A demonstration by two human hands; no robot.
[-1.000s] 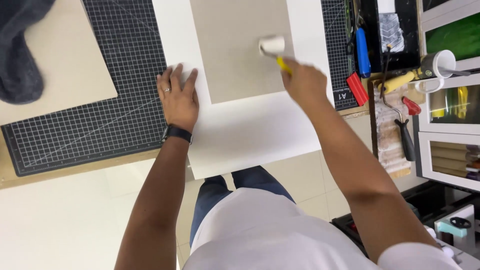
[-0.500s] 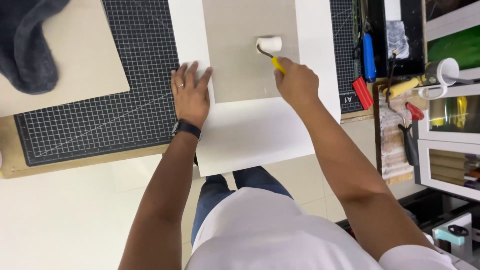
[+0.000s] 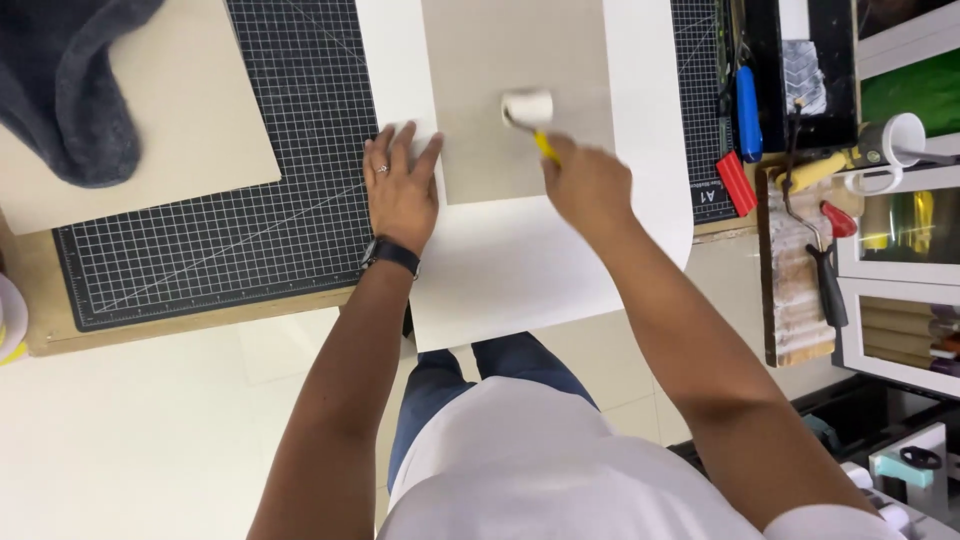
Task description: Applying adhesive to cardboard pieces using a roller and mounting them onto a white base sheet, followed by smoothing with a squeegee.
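Right hand (image 3: 588, 185) was clenched around the yellow handle (image 3: 545, 147) of a small roller (image 3: 527, 108); most of the handle was hidden inside the fist. The white roller drum lay on a beige board (image 3: 500, 60), near the board's lower middle. The drum's long axis ran left-right in the view, and the handle ran diagonally from the drum down toward the person's right hand.

Left hand (image 3: 400, 185) lay flat, fingers spread, holding nothing; fingertips pressed the left edge of the white sheet (image 3: 510, 270) just beside the beige board's lower-left corner. A ring and a black wristband (image 3: 391, 255) were on that hand and wrist.

The white sheet lay under the board and overhung the tabletop (image 3: 180, 325) edge toward the person; its top was cut off by the frame. Under it was a black cutting mat (image 3: 250, 200) with a white grid, its long axis left-right, and a small white printed mark at its right corner, too small to matter.

At left, a second beige board (image 3: 180, 130) lay on the mat, partly covered by a dark grey cloth (image 3: 70, 90), both cut off at the top.

At right: a blue-handled tool (image 3: 748, 112), a red flat block (image 3: 736, 183), a second yellow-handled roller (image 3: 815, 172), a white mug (image 3: 895, 145), and a red-handled tool (image 3: 835, 222) on a wooden board (image 3: 790, 300). Framed green pictures at the far right were cut off. The shelf items below were hard to make out.
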